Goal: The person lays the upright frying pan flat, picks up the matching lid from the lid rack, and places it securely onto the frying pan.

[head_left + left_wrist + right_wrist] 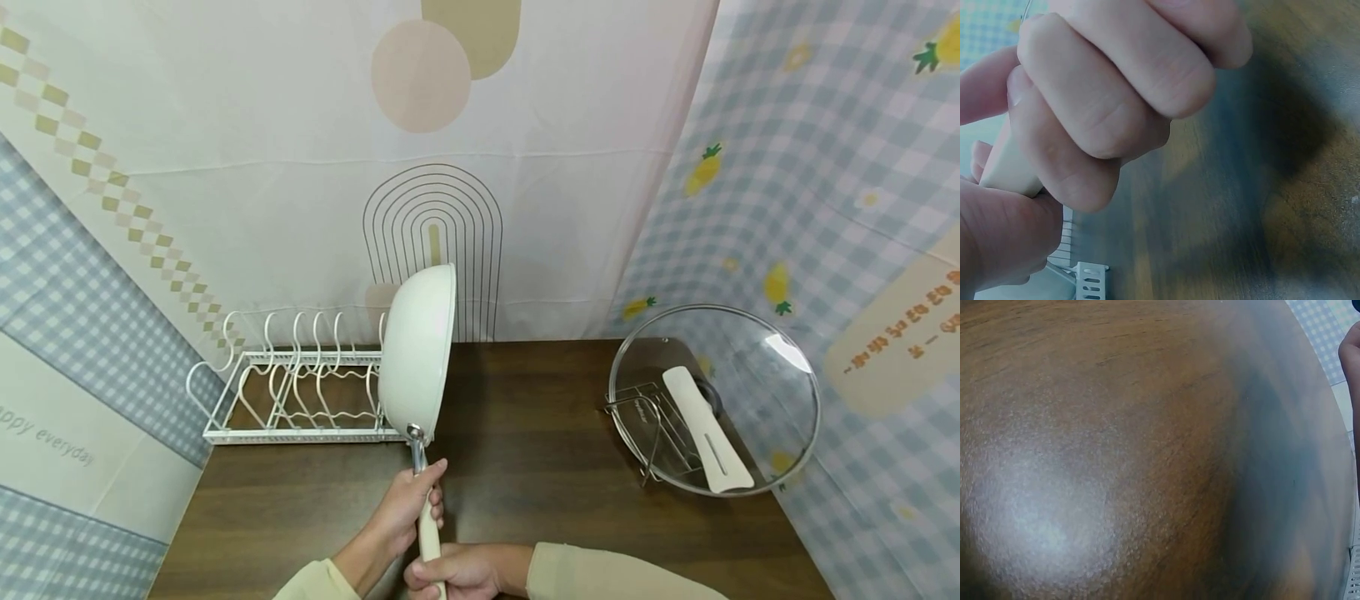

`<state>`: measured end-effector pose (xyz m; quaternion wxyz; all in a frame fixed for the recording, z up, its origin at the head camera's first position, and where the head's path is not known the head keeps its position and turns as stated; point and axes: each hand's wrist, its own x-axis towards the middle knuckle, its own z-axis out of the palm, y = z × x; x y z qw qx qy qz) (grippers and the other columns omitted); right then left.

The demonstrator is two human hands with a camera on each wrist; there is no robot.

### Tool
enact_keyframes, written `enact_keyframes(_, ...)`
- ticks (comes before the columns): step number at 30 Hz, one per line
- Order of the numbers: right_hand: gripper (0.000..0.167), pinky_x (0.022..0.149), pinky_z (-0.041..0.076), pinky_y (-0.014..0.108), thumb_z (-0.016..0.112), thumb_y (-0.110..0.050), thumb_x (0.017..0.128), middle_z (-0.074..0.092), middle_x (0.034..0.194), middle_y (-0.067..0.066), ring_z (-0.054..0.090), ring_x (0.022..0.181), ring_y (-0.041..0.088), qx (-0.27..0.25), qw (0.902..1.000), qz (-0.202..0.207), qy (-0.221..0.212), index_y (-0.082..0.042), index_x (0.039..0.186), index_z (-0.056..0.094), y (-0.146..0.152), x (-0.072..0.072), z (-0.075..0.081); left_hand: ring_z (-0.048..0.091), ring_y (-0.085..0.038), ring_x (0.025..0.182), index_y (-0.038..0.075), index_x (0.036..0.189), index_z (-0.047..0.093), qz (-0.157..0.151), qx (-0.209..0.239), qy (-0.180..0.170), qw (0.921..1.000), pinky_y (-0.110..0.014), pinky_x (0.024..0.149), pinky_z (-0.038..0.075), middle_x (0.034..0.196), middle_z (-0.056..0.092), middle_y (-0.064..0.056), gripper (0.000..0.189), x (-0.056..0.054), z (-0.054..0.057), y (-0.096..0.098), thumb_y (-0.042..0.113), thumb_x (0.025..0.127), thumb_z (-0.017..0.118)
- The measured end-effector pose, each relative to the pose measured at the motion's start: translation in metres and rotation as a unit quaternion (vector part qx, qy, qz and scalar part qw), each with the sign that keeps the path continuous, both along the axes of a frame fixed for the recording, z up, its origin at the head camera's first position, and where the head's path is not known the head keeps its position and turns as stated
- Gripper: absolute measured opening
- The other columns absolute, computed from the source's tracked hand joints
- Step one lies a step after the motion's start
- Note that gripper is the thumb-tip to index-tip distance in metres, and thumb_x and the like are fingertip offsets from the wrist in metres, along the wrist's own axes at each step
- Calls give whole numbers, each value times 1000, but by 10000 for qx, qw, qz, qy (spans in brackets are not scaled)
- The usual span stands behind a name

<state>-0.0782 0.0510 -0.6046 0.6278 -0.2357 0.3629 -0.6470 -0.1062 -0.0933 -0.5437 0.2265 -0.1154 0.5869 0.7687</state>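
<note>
Standing on edge at the right end of a white wire rack (300, 436) with curved dividers: one deep, rounded white pan (416, 350); whether seated or held clear, cannot be told. Its long cream handle (429, 537), steel-jointed, lies in a two-handed grip: left hand (401, 510) wrapped round it near the joint, right hand (459, 571) closed about it near its end. Well apart, to the right: one round, clear glass lid (765, 392), metal-rimmed, with a long white bar (707, 429) across it, leaning in a thin metal wire stand (658, 421). Beneath: one dark brown wood-grain table (525, 450). Status, by judgement: partway; pan upright at the rack, lid in its stand, handle not yet released.
</note>
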Motion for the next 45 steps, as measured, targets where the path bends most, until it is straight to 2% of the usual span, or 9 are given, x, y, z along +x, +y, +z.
enact_keyframes(23, 40, 70, 37, 17, 52, -60, 97, 41, 72, -15, 37, 68, 1, -64, 9998, 193, -81, -26, 78, 44, -1, -3, 10, 44, -7, 46, 17, 70, 46, 75, 64, 70, 9999, -23, 48, 45, 53, 45, 9, 40, -1, 11, 2, 33, 102, 63)
enact_keyframes(39, 40, 70, 37, 17, 55, -62, 93, 41, 72, -15, 38, 69, 0, -28, 9998, 208, -50, -27, 77, 45, -1, -4, 14, 44, -6, 45, 17, 71, 46, 97, 107, 39, 9999, -23, 49, 45, 53, 45, 10, 39, -1, 13, 3, 33, 103, 61)
enact_keyframes(45, 40, 70, 36, 17, 55, -61, 94, 41, 72, -15, 37, 68, 0, -14, 9996, 239, -137, -26, 77, 44, 0, -5, 15, 44, -6, 46, 17, 72, 46, 100, 116, 6, 9999, -24, 49, 46, 53, 45, 10, 39, -2, 13, 3, 33, 103, 61)
